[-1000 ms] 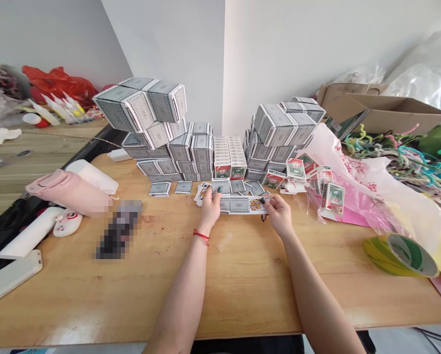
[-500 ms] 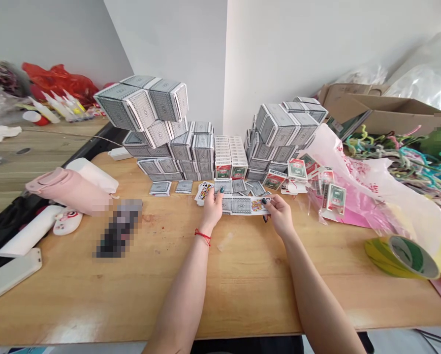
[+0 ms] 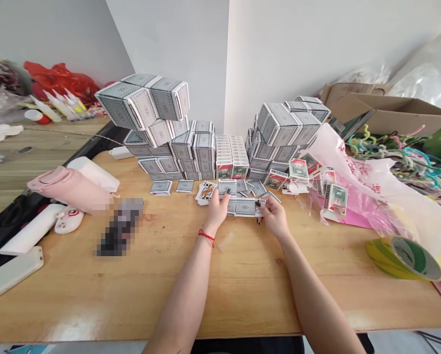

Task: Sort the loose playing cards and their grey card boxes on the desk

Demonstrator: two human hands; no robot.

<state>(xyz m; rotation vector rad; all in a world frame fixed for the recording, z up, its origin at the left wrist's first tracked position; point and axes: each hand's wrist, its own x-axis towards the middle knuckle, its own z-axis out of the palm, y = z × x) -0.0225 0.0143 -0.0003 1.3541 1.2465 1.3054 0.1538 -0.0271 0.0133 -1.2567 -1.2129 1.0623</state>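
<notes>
My left hand [image 3: 217, 207], with a red cord on its wrist, grips the left end of some playing cards [image 3: 244, 207], thumb on top. Their patterned grey backs show in a row. My right hand [image 3: 274, 214] pinches the right end, where a narrow strip of a card's face peeks out beside the thumb. How the cards join behind the fingers is hidden. Just beyond the hands lie face-up cards [image 3: 206, 191] and several grey-backed ones [image 3: 258, 188]. Two small card piles, a near one [image 3: 160, 187] and another [image 3: 184, 186], rest farther left.
Blocks built of folded cards stand in a left stack [image 3: 157, 132] and a right stack [image 3: 279, 132], with card boxes [image 3: 224, 155] between. Loose card boxes [image 3: 299, 169] and a plastic bag [image 3: 386, 182] are at right, near yellow tape [image 3: 379, 255]. A pink bottle [image 3: 69, 189] lies left.
My right hand has moved left, closer to my left hand. The face card between them, broadly visible before, is now mostly covered. My left hand has shifted slightly right.
</notes>
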